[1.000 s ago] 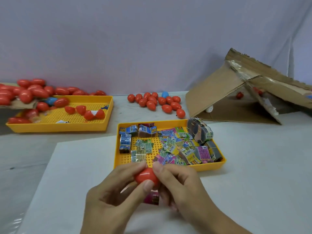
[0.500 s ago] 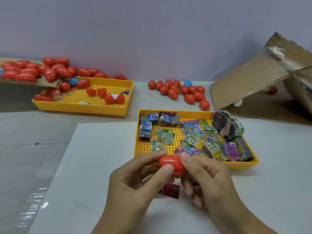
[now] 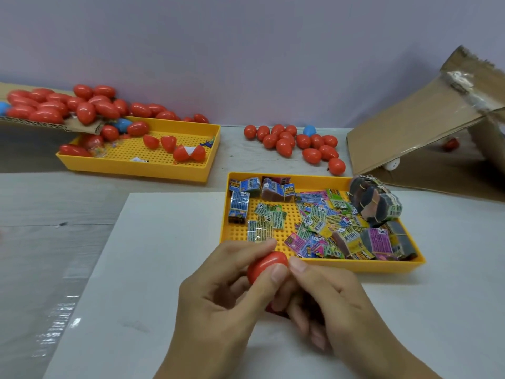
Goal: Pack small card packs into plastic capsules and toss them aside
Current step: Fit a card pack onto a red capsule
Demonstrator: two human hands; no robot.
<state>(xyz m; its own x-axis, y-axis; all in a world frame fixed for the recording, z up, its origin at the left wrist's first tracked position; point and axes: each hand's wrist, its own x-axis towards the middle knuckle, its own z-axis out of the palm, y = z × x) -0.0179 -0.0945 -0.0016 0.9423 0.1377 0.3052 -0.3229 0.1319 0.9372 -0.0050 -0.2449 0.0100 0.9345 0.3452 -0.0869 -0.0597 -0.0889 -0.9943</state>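
A red plastic capsule (image 3: 266, 265) is pinched between my left hand (image 3: 224, 302) and my right hand (image 3: 328, 305) just in front of the near yellow tray (image 3: 382, 266). My left thumb and forefinger wrap the capsule; my right fingertips press its right end. A dark red scrap shows under my fingers; I cannot tell what it is. The tray holds several small colourful card packs (image 3: 322, 225) and banded bundles (image 3: 374, 203).
A second yellow tray (image 3: 136, 166) at the back left holds red capsule halves under a cardboard flap piled with red capsules (image 3: 54, 105). Loose closed capsules (image 3: 297, 143) lie at the back centre. A cardboard box (image 3: 415, 127) lies open at the right. White sheet (image 3: 153, 269) covers the table.
The view shifted so everything sits further right and lower. My hands keep hold of the capsule and have turned it a little; the pink card pack seen below it is now mostly hidden.
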